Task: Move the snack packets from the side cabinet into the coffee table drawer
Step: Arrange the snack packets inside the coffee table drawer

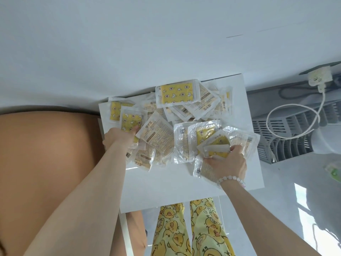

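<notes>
While most packets (186,108) lie heaped on the white top (166,193), the right hand (228,163) clenches a bunch of them, several fanned out beyond its fingers and 1 pinned under its palm. The left hand (120,137) grips packets too, thumb on a yellow-printed 1. No drawer shows – I judge the task barely begun, with nearly the whole heap left to carry

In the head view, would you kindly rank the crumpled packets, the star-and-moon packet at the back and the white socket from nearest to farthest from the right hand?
1. Crumpled packets: gripped by the right hand.
2. Star-and-moon packet: back of the pile.
3. White socket: far right, by the wall.
</notes>
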